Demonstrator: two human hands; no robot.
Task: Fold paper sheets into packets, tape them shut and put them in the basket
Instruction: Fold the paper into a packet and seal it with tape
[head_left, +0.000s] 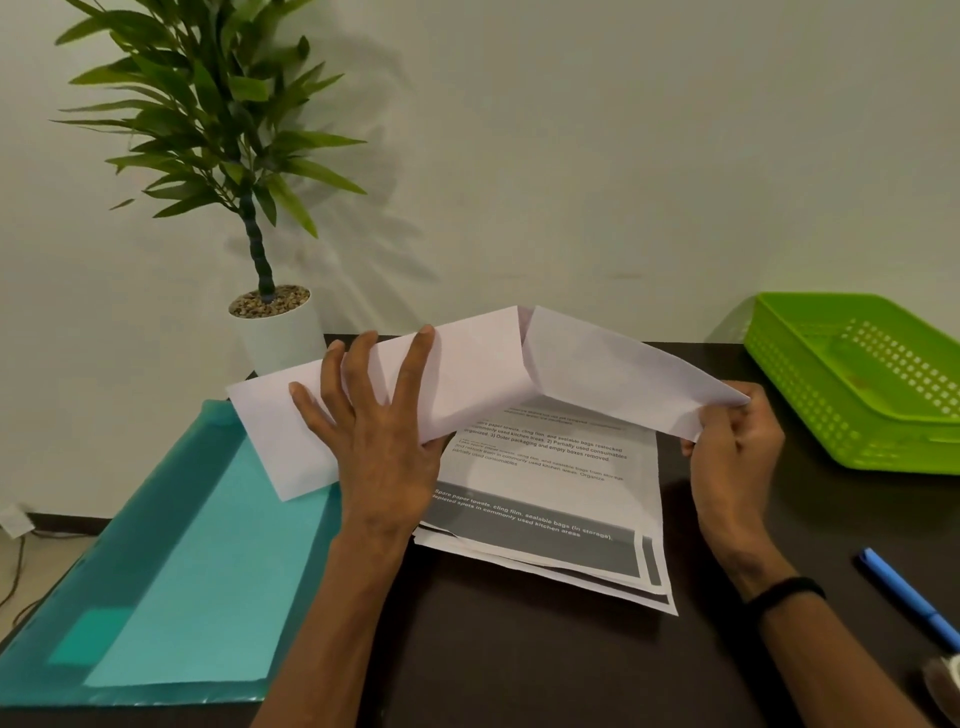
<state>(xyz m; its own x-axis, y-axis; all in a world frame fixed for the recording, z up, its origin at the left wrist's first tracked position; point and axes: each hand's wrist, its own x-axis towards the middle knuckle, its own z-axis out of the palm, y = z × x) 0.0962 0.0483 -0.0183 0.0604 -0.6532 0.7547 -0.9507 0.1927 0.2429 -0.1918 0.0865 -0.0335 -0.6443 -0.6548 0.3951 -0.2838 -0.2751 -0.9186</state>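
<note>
- A potted plant (260, 291) is standing at eleven o'clock.
- A teal folder (156, 571) is lying at eight o'clock.
- A blue pen (909, 597) is lying at four o'clock.

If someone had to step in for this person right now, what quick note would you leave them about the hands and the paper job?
Left hand: fingers spread flat, pressing the folded sheet down.
Right hand: pinching the sheet's right end, lifting it over in a fold.
Stack of printed sheets lies under the fold on the table.
Green basket at far right shows no packets.
Tape roll, seemingly, at the lower right edge beside a blue pen.
Done: first folds on this sheet.
Left: finish folding, tape, put it in the basket, then the stack.
</note>
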